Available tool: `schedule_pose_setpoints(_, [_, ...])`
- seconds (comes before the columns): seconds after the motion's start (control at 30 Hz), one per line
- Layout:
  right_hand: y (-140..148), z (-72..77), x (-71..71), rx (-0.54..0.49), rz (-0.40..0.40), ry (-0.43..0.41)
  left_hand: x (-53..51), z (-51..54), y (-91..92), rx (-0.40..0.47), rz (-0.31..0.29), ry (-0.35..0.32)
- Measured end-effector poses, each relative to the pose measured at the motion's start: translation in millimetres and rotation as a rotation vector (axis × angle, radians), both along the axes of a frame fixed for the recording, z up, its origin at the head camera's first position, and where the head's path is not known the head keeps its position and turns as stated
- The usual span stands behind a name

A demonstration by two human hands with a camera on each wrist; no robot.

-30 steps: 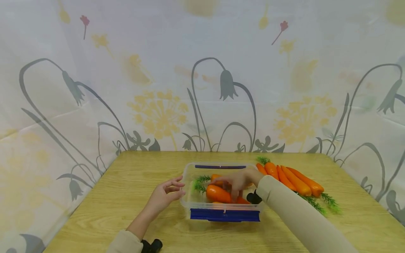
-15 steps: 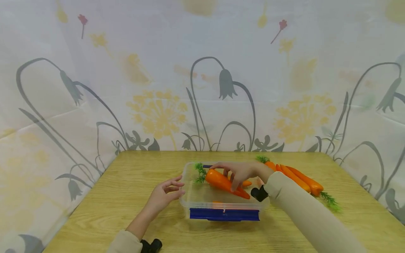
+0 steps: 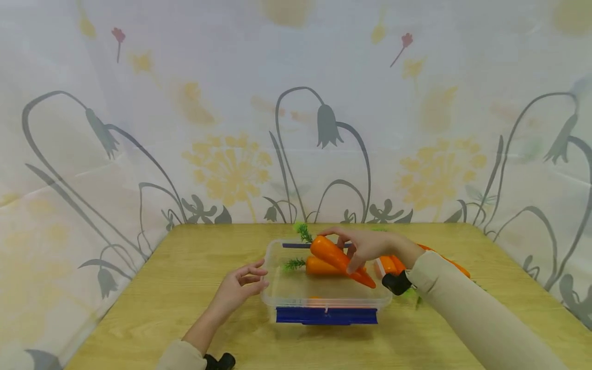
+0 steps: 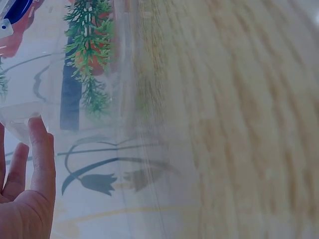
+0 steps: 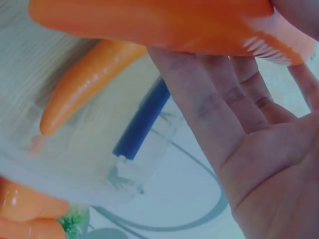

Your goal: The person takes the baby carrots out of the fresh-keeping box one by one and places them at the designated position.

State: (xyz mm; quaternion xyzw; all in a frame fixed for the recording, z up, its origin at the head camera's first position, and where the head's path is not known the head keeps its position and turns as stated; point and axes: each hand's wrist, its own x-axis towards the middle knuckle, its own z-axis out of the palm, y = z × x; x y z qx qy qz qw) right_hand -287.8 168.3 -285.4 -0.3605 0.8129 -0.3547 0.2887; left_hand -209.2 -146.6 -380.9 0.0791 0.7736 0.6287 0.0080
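Note:
My right hand (image 3: 370,245) grips a plump orange carrot (image 3: 332,255) with a green leafy top, holding it tilted above a clear plastic box (image 3: 269,277). The right wrist view shows its fingers (image 5: 199,94) against the held carrot's side. Inside the box lies a second carrot (image 3: 319,266), its greens toward the left wall. My left hand (image 3: 239,285) is at the box's left side, fingers loosely bent and holding nothing. In the left wrist view its fingertips are close to the box's corner; whether they touch it, I cannot tell.
Several more carrots (image 3: 393,263) lie on the wooden table (image 3: 217,246) right of the box, partly behind my right arm. A blue latch flap (image 3: 326,315) hangs on the box's front. A flower-patterned curtain (image 3: 231,103) stands behind the table.
My right hand has lifted one carrot from inside the box and moved it up and slightly right. The left hand has stayed about where it was.

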Motion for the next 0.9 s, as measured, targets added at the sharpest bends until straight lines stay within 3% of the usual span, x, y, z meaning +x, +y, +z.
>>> schedule_pose_setpoints(0.27, [14,3.6,7.3,-0.014,-0.058,0.064,0.3,-1.2,0.0,0.007,0.003,0.005])
schedule_pose_setpoints(0.57, [38,9.6,16.8,-0.035,-0.141,0.079,0.3,-1.0,-2.3,-0.015,-0.001,0.013])
schedule_pose_setpoints(0.9, [68,1.2,24.3,-0.065,-0.166,0.119,2.8,-1.3,-0.9,-0.014,-0.002,0.011])
